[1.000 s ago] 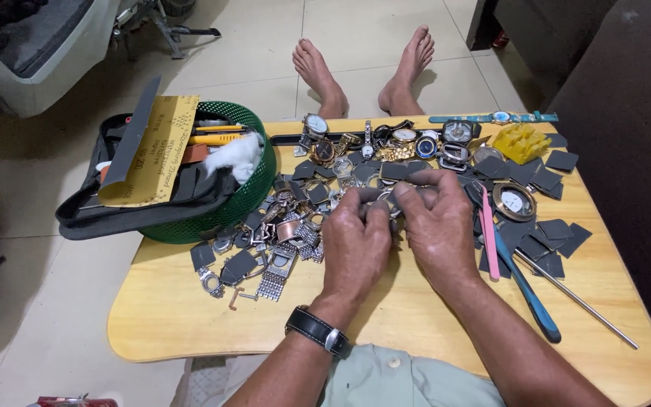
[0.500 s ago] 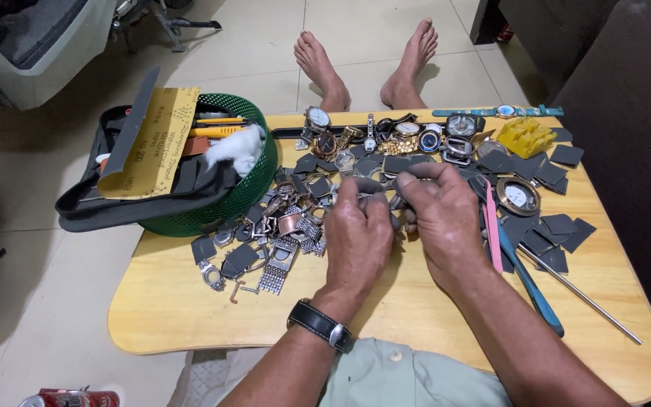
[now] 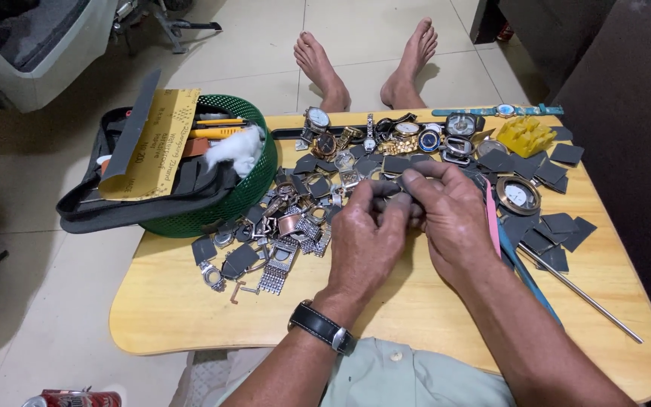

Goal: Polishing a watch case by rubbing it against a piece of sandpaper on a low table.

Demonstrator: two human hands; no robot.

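Hidden and cut-off parts, head view.
The small dark piece [image 3: 399, 186] pinched between the left hand [image 3: 367, 241] and right hand [image 3: 453, 218] is mostly covered by fingers; its kind cannot be told. The red can [image 3: 69, 398] at lower left is cut by the frame's bottom edge, as is the wooden table [image 3: 190, 316] at lower right.

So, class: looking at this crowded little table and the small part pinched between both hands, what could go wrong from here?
1. The small dark part, pinched between the left hand and right hand, could slip into the pile of watch parts and get lost.
2. The metal rod near the table edge might roll off.
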